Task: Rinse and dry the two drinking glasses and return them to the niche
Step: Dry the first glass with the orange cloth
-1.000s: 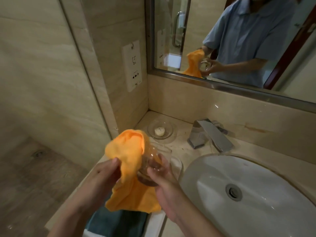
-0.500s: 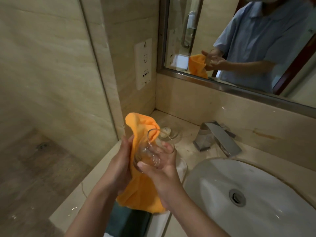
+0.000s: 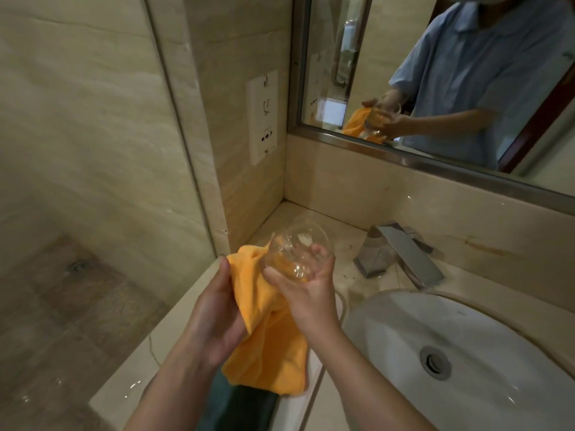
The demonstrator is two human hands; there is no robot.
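At the centre of the head view, a clear, rounded drinking glass [image 3: 297, 255] is tilted with its open mouth facing up and away, orange showing through its wall. An orange cloth [image 3: 267, 334] hangs beside and below it. The right hand [image 3: 306, 289] cups the glass from beneath, fingers curled round its lower body. The left hand [image 3: 217, 318] grips the cloth just left of the glass. To the lower right, the white oval sink [image 3: 466, 353] in the tabletop [image 3: 130, 377] holds only its metal drain [image 3: 435, 362]; a chrome faucet [image 3: 401, 256] stands behind it.
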